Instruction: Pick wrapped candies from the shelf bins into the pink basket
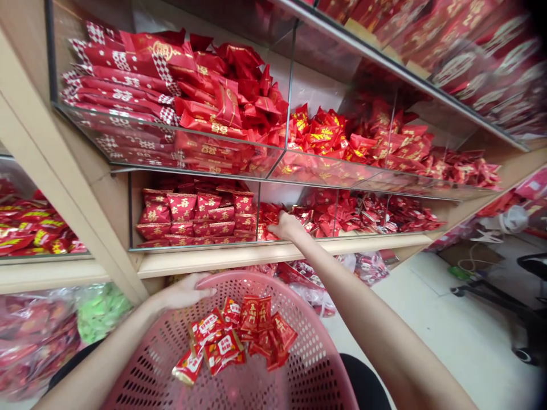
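Note:
My left hand (188, 291) is closed around the far left rim of a pink perforated plastic basket (314, 319), its thumb lying inside. Several small red wrapped packets (260, 314), printed in gold and white, lie loosely in the basket. Beyond it, my right hand (289, 226) reaches into a lower shelf compartment, among red packets (269, 213). Its thumb points left and the fingers look curled in; whatever lies between them is hidden. Just left of that hand, puffy red packets (183, 208) are stacked in rows behind clear panels.
An upper shelf holds larger red packets (213, 108) behind a transparent front panel (273, 165). A wooden upright (77, 148) stands at left. Bagged goods (34, 341) lie below. At right, a wheeled chair base (504, 319) stands on the pale floor (453, 324).

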Tool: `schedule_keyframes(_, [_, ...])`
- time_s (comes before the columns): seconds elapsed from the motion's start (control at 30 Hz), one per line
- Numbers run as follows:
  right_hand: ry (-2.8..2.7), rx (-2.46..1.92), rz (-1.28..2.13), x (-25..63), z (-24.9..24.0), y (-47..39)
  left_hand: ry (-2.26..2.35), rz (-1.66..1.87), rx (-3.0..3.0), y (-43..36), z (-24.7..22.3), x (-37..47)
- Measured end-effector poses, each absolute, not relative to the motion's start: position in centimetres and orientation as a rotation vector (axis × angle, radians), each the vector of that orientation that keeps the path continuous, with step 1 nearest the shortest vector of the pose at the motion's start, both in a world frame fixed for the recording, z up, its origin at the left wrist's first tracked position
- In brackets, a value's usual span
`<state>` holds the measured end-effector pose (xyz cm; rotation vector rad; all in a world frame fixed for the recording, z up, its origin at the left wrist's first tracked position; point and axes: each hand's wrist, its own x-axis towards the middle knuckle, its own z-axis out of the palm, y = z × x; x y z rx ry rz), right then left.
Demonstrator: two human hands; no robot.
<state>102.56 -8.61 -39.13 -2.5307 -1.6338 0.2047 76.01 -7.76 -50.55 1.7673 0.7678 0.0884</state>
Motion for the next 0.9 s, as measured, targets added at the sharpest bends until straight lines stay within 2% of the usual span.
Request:
schedule_keyframes(0.33, [-1.584,-2.458,0.208,103.1,-40.1,-8.3,0.808,0.059,1.773,-8.0,-50.0,76.2])
schedule_keyframes(0.53, [-1.472,-2.059,0.204,104.8,-39.1,-10.3,0.780,0.076,1.740,-7.7,-50.6,76.0])
schedule_keyframes(0.73, [-1.473,-1.582,0.507,105.1,-36.9,-16.9,0.794,0.080,1.741,-7.8,-50.5,76.1])
schedule_keyframes(0.9, [-1.755,-1.660,0.670,104.4,-39.6,-22.7,0.774,0.088,1.729,-7.9,-50.3,76.4])
